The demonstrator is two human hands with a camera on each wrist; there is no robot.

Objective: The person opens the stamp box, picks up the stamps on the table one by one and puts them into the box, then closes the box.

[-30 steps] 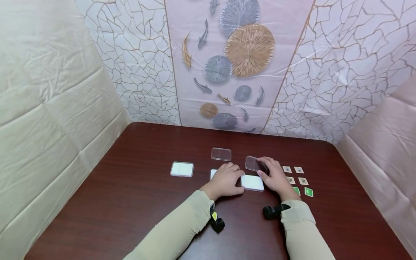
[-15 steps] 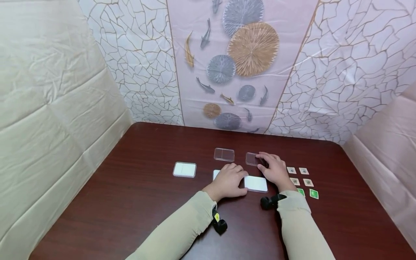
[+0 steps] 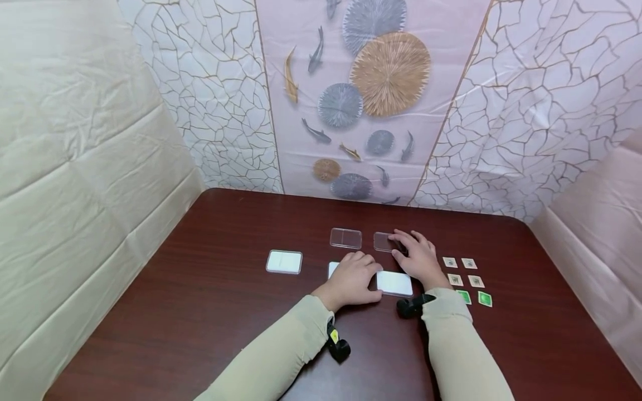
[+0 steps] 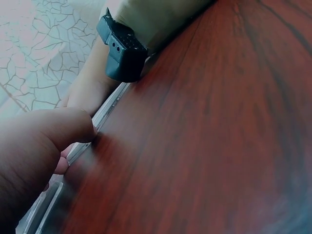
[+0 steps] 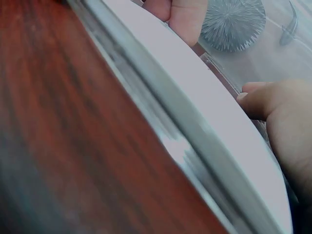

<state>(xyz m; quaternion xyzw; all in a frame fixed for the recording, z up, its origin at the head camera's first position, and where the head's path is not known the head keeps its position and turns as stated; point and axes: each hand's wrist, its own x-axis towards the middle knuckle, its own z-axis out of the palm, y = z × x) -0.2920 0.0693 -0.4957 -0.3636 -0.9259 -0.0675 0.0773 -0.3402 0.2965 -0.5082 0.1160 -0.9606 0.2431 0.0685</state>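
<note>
My left hand (image 3: 353, 275) lies with bent fingers over the left end of a white flat case (image 3: 396, 284), and a second white piece (image 3: 331, 269) shows from under it. In the left wrist view its thumb (image 4: 46, 136) presses the case's edge (image 4: 105, 114). My right hand (image 3: 420, 257) rests with spread fingers on a clear lid (image 3: 382, 241), which lies flat on the table just beyond the case. In the right wrist view the case (image 5: 204, 107) fills the middle, with the clear lid (image 5: 219, 73) and my right hand's thumb (image 5: 273, 102) behind it.
Another clear lid (image 3: 345, 238) lies left of the first, and a closed white case (image 3: 284, 261) farther left. Several small cards, tan (image 3: 468, 263) and green (image 3: 484, 299), sit in rows to the right. Patterned screens surround the dark wooden table (image 3: 200, 312).
My right hand has carried the clear lid, held tilted above the case a second ago, away and leftward and laid it flat on the table. The left hand has stayed in place.
</note>
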